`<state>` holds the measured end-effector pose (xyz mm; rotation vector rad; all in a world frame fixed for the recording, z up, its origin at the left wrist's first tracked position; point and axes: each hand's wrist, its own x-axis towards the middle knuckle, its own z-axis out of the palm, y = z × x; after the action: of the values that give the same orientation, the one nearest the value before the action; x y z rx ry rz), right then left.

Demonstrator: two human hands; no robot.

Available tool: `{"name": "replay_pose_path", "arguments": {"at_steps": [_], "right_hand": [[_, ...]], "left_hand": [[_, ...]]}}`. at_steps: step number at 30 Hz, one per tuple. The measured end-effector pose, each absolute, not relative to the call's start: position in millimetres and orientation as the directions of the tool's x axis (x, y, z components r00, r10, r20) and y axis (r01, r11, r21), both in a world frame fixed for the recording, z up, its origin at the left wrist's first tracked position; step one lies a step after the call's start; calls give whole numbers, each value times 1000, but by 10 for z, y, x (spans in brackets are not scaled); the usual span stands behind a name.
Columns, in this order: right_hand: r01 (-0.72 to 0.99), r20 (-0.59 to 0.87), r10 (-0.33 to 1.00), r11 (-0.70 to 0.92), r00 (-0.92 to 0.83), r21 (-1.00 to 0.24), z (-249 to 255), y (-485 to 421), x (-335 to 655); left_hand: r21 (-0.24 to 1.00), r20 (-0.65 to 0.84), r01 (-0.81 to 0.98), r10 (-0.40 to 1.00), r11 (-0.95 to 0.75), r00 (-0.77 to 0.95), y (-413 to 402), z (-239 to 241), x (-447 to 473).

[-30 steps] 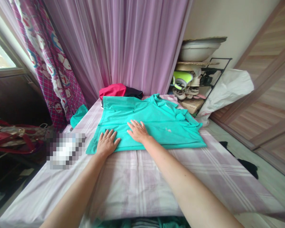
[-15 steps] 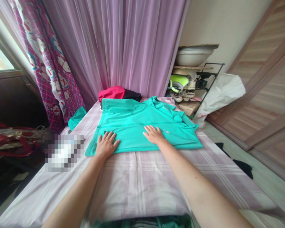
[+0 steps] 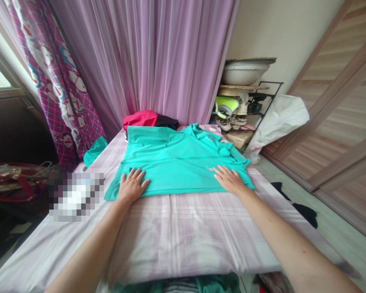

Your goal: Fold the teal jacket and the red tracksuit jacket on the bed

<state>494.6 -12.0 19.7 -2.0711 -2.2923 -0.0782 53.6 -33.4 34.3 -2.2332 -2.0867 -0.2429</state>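
A turquoise shirt lies spread flat on a bed covered with a pale pink checked sheet. My left hand rests palm down on the shirt's near left corner, fingers stretched out. My right hand lies flat and open on the shirt's near right part, close to its edge. Neither hand holds anything.
A red and dark pile of clothes sits at the bed's far end before pink curtains. A turquoise cloth hangs at the left edge. A shoe rack with a basin and a white bag stand right. Red bags lie left.
My right hand has slid to the right across the shirt, from its middle to near its right edge. My left hand has stayed on the left corner.
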Motion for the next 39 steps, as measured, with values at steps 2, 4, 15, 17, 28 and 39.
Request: {"name": "replay_pose_path", "arguments": {"at_steps": [2,4,15,17,28,39], "right_hand": [[998,87,994,63,-64,16,166,-128,5093],[999,102,994,37,-40,27,147,-143,5191],[999,155,988,-12,20,-48,258,-93,4796],[995,161,986,55,-42,-79,260,-93,4532],[973,104,974,212,-203,-90,261,-248,3995],[984,72,995,75,-64,-160,268,-136,3963]], "left_hand": [[53,161,996,985,-72,62,-334,350,537],[49,151,996,987,-70,62,-338,362,541],[63,192,995,979,-75,62,-344,351,548],[62,188,996,981,-70,58,-348,353,553],[39,181,997,982,-63,55,-373,370,566],[30,190,998,980,-64,57,-384,372,569]]}}
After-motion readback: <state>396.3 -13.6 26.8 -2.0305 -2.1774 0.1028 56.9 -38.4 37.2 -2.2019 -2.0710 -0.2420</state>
